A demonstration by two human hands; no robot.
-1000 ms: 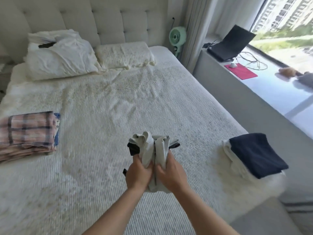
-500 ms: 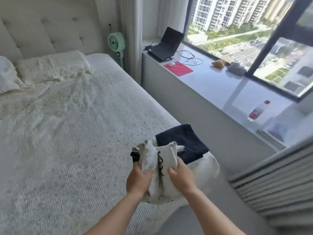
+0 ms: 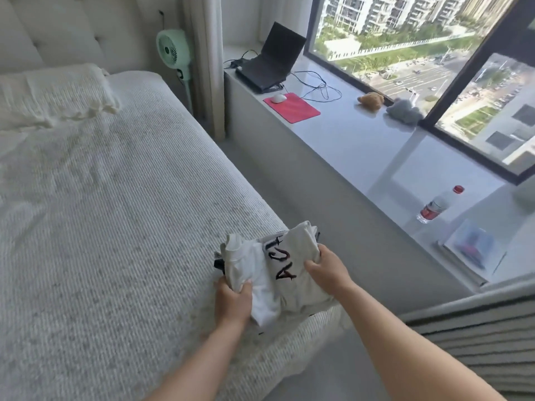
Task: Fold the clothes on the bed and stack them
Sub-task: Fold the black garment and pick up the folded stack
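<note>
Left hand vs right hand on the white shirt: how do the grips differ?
The left hand grips the near left edge of the white shirt, thumb on top; the right hand grips its far right edge. The left hand lies over the bed; the right hand sits at the bed's corner. Both hold the same shirt.

Bed with white ribbed knit cover (image 3: pixel 115 212); cream textured pillow (image 3: pixel 52 96) lies at its headboard end.
</note>
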